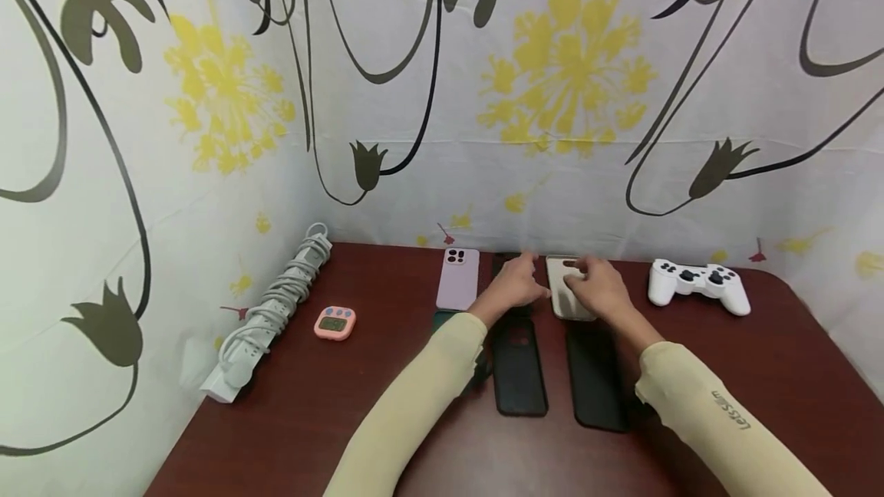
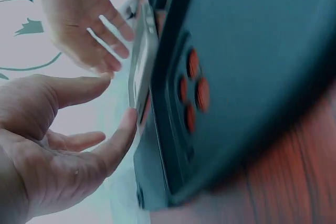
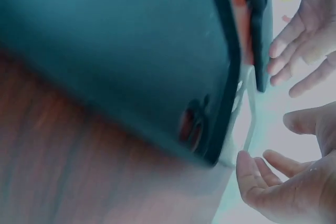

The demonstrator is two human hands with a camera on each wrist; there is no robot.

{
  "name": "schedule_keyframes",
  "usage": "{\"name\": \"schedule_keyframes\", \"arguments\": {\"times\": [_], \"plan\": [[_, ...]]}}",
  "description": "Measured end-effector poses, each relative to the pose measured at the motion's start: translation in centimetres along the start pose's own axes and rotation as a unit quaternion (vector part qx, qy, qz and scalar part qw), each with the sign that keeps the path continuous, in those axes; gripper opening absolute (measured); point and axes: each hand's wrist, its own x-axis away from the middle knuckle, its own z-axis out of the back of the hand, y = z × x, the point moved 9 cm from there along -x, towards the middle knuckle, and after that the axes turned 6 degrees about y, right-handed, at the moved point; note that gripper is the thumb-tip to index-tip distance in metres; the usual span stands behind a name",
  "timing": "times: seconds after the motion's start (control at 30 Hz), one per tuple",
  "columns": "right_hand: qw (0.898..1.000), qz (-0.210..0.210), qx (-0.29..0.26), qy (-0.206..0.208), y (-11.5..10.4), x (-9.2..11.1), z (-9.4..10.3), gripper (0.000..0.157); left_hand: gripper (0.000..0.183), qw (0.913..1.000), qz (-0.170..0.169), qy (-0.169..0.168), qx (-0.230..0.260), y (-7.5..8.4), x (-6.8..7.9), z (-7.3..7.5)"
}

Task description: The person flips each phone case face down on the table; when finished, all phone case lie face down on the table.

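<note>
Over the back row of phone cases, my left hand (image 1: 512, 284) has its fingers spread and holds nothing. A dark phone case (image 1: 503, 261) lies partly hidden beneath it. My right hand (image 1: 602, 290) hovers at the pale phone case (image 1: 565, 304), fingers loosely bent, thumb apart from them. In the right wrist view its fingertips are close to that case's rim; whether they touch I cannot tell. Nearer the front lie a black phone case (image 1: 519, 378) with a camera cutout and another black case (image 1: 596, 382). The left wrist view shows a dark case (image 2: 241, 40) with round camera holes up close.
A lilac phone case (image 1: 458, 282) lies at the back, left of my left hand. Below it, a teal case (image 1: 442, 318) is mostly hidden by my forearm. Further left are a pink timer (image 1: 334, 324) and a cord-wrapped power strip (image 1: 276, 305). A white game controller (image 1: 697, 284) sits right.
</note>
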Motion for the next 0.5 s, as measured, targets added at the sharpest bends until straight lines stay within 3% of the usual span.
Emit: {"name": "schedule_keyframes", "arguments": {"times": [0.2,0.37,0.5], "plan": [[1.000,-0.027,0.004,-0.008,2.6,0.4,0.3,0.054,0.076,0.9974,0.041,-0.026,0.052,0.9,0.2,-1.9],[0.997,-0.070,-0.007,-0.044,4.1,1.0,0.1,0.059,0.080,0.9956,0.049,-0.041,0.069,1.5,0.5,-3.0],[0.990,-0.098,-0.062,-0.082,4.9,1.4,0.0,0.066,0.087,0.9937,0.059,-0.038,0.087,1.9,0.2,-3.2]]}}
